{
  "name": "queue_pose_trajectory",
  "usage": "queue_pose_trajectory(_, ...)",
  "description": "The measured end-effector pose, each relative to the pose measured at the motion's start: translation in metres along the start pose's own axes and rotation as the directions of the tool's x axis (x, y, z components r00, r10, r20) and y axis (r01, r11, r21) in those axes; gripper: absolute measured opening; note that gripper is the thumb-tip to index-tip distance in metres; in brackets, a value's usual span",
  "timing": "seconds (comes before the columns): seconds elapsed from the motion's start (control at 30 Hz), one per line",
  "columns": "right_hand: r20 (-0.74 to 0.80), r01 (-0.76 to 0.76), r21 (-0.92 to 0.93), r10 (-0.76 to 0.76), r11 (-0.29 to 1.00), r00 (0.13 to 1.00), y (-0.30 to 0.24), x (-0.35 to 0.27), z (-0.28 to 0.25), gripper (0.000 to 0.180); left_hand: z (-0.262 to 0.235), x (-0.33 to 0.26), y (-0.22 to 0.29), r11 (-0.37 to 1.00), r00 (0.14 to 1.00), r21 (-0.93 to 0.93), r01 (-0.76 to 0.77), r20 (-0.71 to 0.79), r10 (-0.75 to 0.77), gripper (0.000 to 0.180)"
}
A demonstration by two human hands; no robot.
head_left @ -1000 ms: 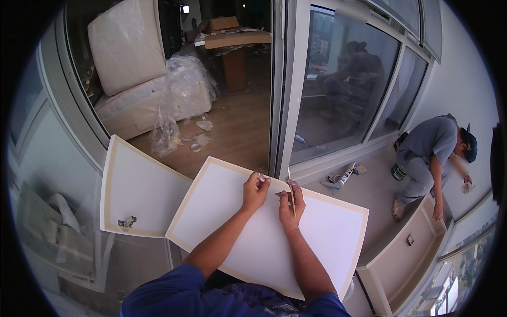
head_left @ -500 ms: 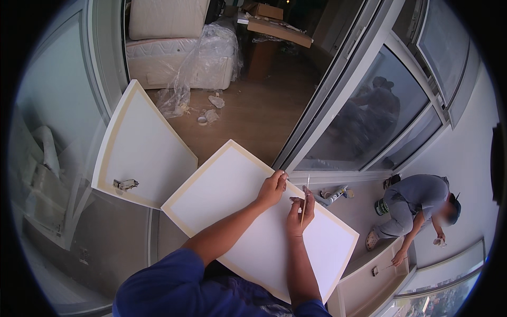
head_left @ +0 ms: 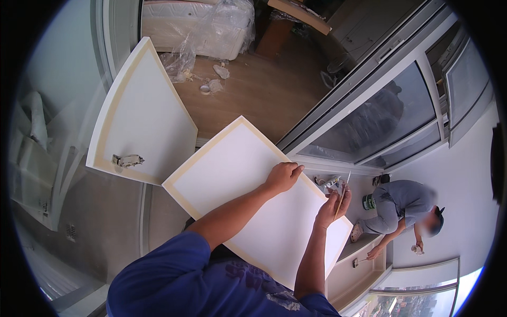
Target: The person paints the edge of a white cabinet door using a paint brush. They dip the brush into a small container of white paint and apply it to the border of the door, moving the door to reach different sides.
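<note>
A white panel (head_left: 227,169), bordered with a tan strip along its edges, lies tilted across in front of me. My left hand (head_left: 283,177) is closed at its far right edge, fingers curled over the rim. Near the panel's right corner, my right hand (head_left: 334,207) pinches a thin brush (head_left: 348,178) with a wooden handle and pale tip pointing up. The brush tip is off the panel's surface. To the left stands a second white panel (head_left: 150,116) with the same tan border, and a metal hinge (head_left: 128,160) is fixed near its lower edge.
At right a co-worker (head_left: 401,201) crouches over a long pale trough-like box (head_left: 346,285), beside a green bucket (head_left: 368,202). A tube (head_left: 331,182) lies by the sliding door frame (head_left: 364,90). Beyond, a plastic-wrapped mattress (head_left: 222,34) and tape roll (head_left: 205,90) sit on the floor.
My right hand has moved right with the brush, toward the panel's right corner. My left hand has shifted slightly right along the edge. The whole view has shifted.
</note>
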State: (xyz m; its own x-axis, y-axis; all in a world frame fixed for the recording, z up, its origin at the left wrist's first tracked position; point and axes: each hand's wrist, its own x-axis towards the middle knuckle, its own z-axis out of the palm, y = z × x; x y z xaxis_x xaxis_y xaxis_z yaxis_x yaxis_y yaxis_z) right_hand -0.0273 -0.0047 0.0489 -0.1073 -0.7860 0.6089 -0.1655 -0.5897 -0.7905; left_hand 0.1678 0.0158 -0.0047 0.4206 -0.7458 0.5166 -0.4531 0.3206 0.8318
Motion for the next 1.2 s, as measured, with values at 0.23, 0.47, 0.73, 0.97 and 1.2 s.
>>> queue_pose_trajectory(0.23,-0.215,0.036,-0.05,-0.046,0.998,0.976,-0.015,0.013,-0.1,0.042,0.001,0.004,0.003,0.989,0.993,-0.088,0.115,0.026,-0.113,0.016)
queue_pose_trajectory(0.47,-0.423,-0.052,-0.038,0.031,0.998,0.906,-0.053,-0.032,-0.239,0.034,-0.001,0.005,-0.016,0.999,0.998,0.021,0.05,0.039,-0.051,0.039)
queue_pose_trajectory(0.73,-0.734,-0.442,-0.083,0.245,0.893,0.633,-0.063,-0.173,-0.371,0.013,0.001,0.009,-0.033,0.971,0.979,0.238,-0.002,0.199,-0.046,0.045)
queue_pose_trajectory(0.97,-0.666,-0.849,0.0,0.633,0.529,0.395,0.005,-0.304,-0.389,0.023,-0.009,0.016,-0.05,0.991,0.973,0.093,0.099,0.201,-0.116,0.038)
queue_pose_trajectory(1.2,-0.459,-0.812,-0.362,0.67,0.458,0.583,0.092,-0.316,-0.389,0.034,-0.01,0.027,-0.058,0.985,0.973,0.083,0.153,0.159,-0.165,0.036)
